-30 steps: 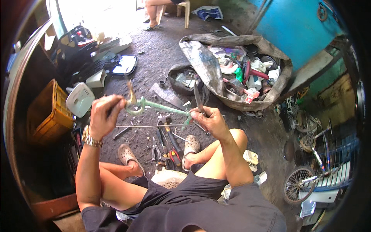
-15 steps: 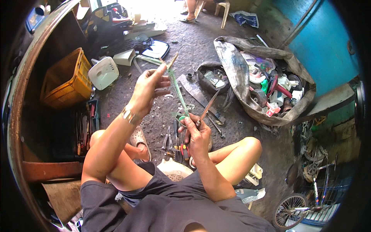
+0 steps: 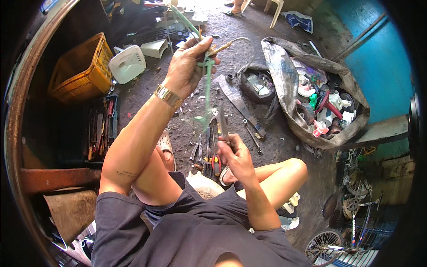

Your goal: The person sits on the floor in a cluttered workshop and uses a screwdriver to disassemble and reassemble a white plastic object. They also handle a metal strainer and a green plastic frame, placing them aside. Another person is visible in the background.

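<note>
Raised at upper centre, my left hand (image 3: 189,62) is closed around a green cord (image 3: 208,84). One part of the cord hangs below the fingers, its lower end blurred, and another stretch runs up and away past the thumb. Brownish, frayed-looking ends and a thin curved wire (image 3: 242,39) stick out to the right of that hand. Lower down, in front of my lap, my right hand (image 3: 235,153) grips a knife (image 3: 223,122) with its blade pointing up. The blade is close to the cord's hanging end; whether they touch I cannot tell. The knife's handle is mostly hidden in the fist.
Pliers (image 3: 195,149) and other hand tools lie on the dark ground between my feet. A large sack of scrap (image 3: 291,111) and a small black bag (image 3: 258,86) sit to the right. Left are a yellow crate (image 3: 100,66) and a tool tray (image 3: 116,107). A bicycle wheel (image 3: 324,244) stands lower right.
My right hand has let go of the cord's lower end and shifted slightly down and right, its knife now more upright. The left hand has moved up and right; the cord now dangles from it.
</note>
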Demonstrator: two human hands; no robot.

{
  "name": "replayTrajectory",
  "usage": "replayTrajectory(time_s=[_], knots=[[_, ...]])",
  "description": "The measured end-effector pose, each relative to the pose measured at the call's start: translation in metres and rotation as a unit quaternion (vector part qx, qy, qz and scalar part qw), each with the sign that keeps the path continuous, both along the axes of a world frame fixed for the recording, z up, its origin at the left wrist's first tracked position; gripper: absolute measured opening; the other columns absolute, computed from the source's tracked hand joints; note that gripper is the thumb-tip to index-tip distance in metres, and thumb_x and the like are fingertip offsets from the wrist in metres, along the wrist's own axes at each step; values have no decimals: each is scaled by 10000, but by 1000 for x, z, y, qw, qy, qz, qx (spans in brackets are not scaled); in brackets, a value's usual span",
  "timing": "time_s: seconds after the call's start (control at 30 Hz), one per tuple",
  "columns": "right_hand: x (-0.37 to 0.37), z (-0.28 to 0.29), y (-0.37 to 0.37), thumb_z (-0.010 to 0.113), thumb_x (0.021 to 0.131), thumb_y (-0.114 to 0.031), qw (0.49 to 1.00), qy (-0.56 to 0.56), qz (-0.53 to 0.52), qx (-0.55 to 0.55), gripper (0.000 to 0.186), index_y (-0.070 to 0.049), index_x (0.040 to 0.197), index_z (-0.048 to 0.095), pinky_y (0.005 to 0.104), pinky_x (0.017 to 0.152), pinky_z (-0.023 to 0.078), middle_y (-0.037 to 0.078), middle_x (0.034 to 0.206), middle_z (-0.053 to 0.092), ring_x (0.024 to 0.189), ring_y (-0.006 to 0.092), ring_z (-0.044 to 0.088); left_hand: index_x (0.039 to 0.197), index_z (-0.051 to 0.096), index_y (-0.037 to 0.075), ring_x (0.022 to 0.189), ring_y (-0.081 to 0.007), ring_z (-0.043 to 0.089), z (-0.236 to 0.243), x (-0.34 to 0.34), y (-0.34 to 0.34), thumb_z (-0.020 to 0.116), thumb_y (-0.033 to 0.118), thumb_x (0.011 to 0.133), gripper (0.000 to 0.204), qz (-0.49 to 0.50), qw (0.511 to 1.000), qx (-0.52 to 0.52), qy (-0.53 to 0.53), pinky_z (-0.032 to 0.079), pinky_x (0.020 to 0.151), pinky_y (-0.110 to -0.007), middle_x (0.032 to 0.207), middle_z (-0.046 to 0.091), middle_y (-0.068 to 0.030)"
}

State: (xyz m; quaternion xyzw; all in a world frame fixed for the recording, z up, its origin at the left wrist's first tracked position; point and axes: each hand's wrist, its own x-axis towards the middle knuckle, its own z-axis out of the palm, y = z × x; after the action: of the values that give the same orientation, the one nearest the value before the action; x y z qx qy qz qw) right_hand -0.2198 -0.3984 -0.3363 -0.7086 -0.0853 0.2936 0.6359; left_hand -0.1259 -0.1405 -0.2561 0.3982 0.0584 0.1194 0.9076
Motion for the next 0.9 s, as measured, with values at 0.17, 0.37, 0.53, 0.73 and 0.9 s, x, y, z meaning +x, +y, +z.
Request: replayTrajectory(time_s=[0.17,0.37,0.53,0.73,0.9], knots=[[-4,37,-6,535,1057,-139,967,-203,64,-140,195,-8,1201,553,407,620,501,147,801,661,671,296,654,1090,571,44,660,-215,709,2,-4,-11,752,200,943,281,39,998,-3,-43,552,534,-317,840,674,-80],[5,46,5,531,1048,-193,928,-302,70,-205,244,-21,1220,543,515,721,520,271,922,694,851,465,683,1084,582,30,657,-210,711,4,-5,-15,753,200,943,279,47,998,1,-49,542,515,-300,863,677,-82],[9,48,13,501,1051,-197,898,-353,71,-253,234,-9,1172,568,548,748,527,272,939,697,859,483,676,1075,600,31,634,-203,707,2,-8,-26,729,208,960,247,33,998,11,-43,542,499,-294,821,686,-87],[34,53,50,449,1037,-179,847,-328,135,-397,221,26,1049,533,572,773,550,293,900,704,870,483,695,1043,647,45,591,-184,693,-10,-10,-56,718,267,968,245,28,994,100,-26,527,471,-271,798,712,-109],[35,26,66,452,1012,-158,839,-336,113,-413,214,17,1131,487,597,738,556,296,806,696,823,480,708,967,599,73,576,-153,633,-11,5,-37,699,381,974,324,103,993,51,23,443,466,-260,766,645,-58]])
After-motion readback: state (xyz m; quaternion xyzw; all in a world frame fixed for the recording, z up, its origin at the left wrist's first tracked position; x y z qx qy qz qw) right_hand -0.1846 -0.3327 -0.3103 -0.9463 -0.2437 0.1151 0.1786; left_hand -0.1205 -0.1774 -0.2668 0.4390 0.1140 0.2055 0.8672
